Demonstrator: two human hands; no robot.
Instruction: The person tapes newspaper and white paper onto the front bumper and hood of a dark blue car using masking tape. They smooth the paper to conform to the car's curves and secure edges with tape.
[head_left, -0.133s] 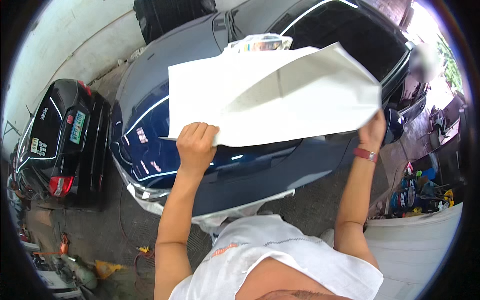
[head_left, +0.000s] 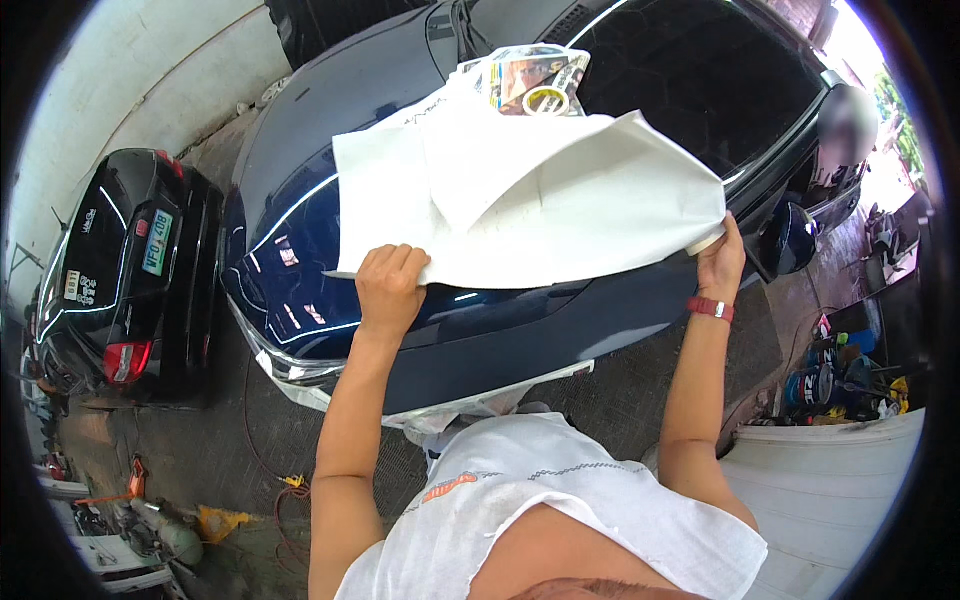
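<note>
**Sheet (head_left: 570, 225) held over the hood (head_left: 285, 215)**

On my feed, the white sheet spans the blue hood, from above its middle toward its windshield edge, with a raised fold across its far side. How much of it touches the paint I cannot tell.

I see the left hand (head_left: 390, 290) with its fingers closed on the sheet's near edge, close to the left corner. At the other end, the right hand (head_left: 722, 262) has its fingers wrapped round a pale roll (head_left: 705, 243) by the sheet's near right corner; whether they pinch the sheet too, I can't make out.

Past the sheet, newspaper (head_left: 515, 75) lies at the hood's windshield edge, with a yellow-white ring (head_left: 547, 101) on it. The windshield (head_left: 700, 90) slopes up beyond, and the mirror (head_left: 790, 238) sits just beside the right hand.

Farther out I have a black car (head_left: 120, 240) ahead of the hood's front edge, and a hose (head_left: 283, 525) on the floor (head_left: 345, 430).
</note>
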